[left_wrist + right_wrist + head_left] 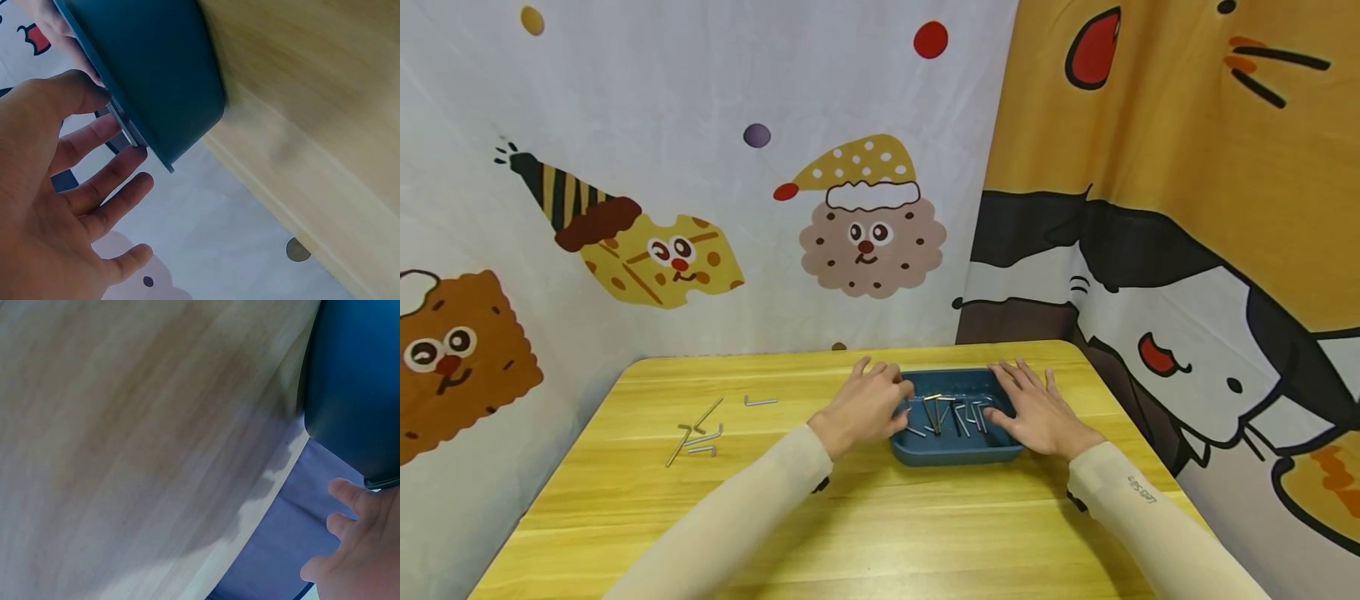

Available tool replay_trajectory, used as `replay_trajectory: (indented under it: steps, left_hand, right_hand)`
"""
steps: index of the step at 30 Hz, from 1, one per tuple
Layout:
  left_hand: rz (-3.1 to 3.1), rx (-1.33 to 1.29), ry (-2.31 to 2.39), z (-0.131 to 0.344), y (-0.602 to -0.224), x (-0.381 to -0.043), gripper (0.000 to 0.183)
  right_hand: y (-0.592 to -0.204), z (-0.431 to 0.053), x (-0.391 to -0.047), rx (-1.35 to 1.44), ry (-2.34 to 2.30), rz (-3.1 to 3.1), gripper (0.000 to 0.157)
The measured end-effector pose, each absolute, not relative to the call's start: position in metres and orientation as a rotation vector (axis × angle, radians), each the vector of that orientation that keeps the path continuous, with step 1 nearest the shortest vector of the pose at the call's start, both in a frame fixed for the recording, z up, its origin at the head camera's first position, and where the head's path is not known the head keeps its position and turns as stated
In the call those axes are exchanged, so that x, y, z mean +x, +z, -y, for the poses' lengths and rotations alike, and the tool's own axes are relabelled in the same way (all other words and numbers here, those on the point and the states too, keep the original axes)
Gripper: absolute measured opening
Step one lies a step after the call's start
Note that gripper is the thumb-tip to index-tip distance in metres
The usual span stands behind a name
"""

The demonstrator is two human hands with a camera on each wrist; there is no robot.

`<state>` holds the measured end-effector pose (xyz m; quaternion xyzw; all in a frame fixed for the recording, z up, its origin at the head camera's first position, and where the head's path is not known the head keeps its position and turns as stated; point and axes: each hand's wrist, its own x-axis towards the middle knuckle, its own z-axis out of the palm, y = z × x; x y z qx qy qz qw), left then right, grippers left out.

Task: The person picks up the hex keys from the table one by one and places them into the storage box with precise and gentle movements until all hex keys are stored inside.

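A blue plastic tray [955, 457] stands on the table with several L-shaped hex keys [938, 412] lying in it, mostly silver, a few brassy or black. At the tray's left rim, my left hand [867, 404] pinches a silver hex key [125, 125] between thumb and fingertips, its other fingers spread loosely. The right hand [1037, 412] rests over the tray's right rim, fingers extended toward the far corner and thumb reaching inside near the keys. In the right wrist view, fingertips [350, 494] show beside the tray's outer wall.
To the left on the wooden table [820, 525] lies a loose group of hex keys [703, 439], some brassy and some silver. One silver hex key [760, 402] lies apart, farther back. Behind the table hangs a cartoon-printed curtain [700, 83].
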<state>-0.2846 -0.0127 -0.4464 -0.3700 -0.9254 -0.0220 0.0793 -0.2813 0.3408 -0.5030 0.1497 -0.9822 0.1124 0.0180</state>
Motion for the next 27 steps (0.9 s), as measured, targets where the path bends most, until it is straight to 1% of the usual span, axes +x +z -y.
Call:
replay_trajectory:
  steps: [10,14,20,27]
  left_hand:
    - [2.773,-1.124,-0.022,0.004,-0.446,-0.291,0.023]
    - [2.783,-1.127,-0.012,0.0,-0.444,-0.291,0.025]
    - [2.808,-1.123,0.01,-0.003,-0.447,-0.292,0.032]
    - [2.808,-1.084,-0.068,0.004,-0.448,-0.287,0.031]
  right_hand:
    - [-0.503,-0.342,-0.281,0.472,0.357,3.043,0.092]
    - [-0.503,-0.342,-0.282,0.473,0.353,3.043,0.092]
    - [-0.502,-0.341,-0.281,0.472,0.349,3.05,0.092]
    - [-0.502,-0.339,-0.281,0.472,0.351,3.048,0.091]
